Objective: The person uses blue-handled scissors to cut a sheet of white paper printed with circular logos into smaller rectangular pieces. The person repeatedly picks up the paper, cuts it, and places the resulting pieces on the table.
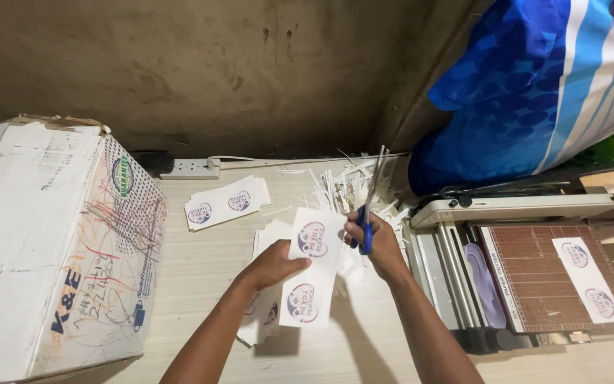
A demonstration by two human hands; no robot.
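Bare forearms, unsleeved, ringless hands [321, 256]

The scene is dimly and unevenly lit. Light falls from above and slightly behind the viewer, so the pale counter [200, 263] and the white box [30, 235] are brightest, while the brown wall [236, 71] sinks into murk toward the top corners. Soft, dark shadows trail from both forearms toward the bottom edge, and another lies under the strip [314, 267] of printed paper. No harsh glare shows. Focus is fair at the centre; the scissors [371, 195] look slightly smeared. Wide-angle distortion bends the box and the cutter [534, 277] near the edges.
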